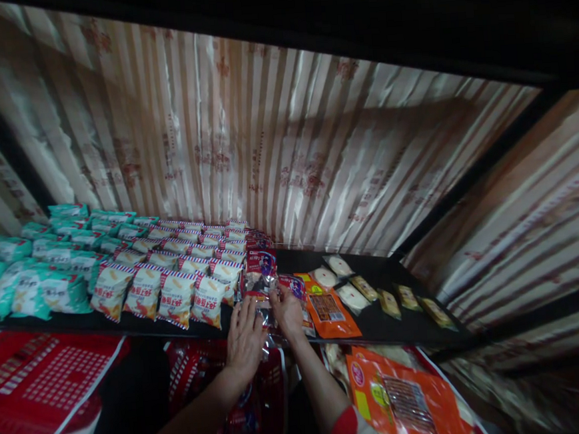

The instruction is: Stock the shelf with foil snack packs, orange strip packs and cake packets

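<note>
At the front edge of the black shelf (374, 270), both of my hands are on a dark red and clear snack packet (265, 304). My left hand (246, 334) has its fingers along the packet's left side. On the opposite side, my right hand (287, 312) pinches it, with the thumb hidden. Just behind stands a dark red snack packet (262, 262) at the head of a row of the same kind. A similar purple-red packet (292, 285) lies right of my right hand, partly covered by it.
White snack bags (175, 296) and teal bags (65, 291) fill the shelf's left side. To the right lie an orange packet (329, 311), white round packs (352, 299) and small yellow packs (389, 303). Below are red baskets (46, 383) and a larger orange packet (409, 398).
</note>
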### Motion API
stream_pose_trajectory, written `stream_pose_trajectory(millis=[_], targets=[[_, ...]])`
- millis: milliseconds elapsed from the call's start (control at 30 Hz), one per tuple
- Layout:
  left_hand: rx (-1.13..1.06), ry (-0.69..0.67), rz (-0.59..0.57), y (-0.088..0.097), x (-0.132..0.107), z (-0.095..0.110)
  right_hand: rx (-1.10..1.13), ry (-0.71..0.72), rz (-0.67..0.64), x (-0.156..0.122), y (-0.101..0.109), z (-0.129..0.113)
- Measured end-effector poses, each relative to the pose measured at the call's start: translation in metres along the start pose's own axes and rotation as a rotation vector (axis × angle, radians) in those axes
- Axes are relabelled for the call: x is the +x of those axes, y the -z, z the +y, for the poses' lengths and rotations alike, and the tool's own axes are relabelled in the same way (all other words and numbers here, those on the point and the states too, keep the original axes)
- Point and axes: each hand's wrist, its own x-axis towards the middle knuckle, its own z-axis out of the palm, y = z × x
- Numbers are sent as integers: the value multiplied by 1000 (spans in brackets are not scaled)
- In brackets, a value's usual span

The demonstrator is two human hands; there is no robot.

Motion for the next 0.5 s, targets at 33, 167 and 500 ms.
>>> stream_pose_trajectory(millis=[33, 167, 500], targets=[[-4, -20, 1, -1, 0, -1, -7, -2, -1, -1, 1, 0], [-17, -54, 9, -5, 0, -4, -59, -16, 14, -4, 2, -2], [-46, -57, 11, 0, 1, -4, -205, 494, 187, 12, -7, -12]])
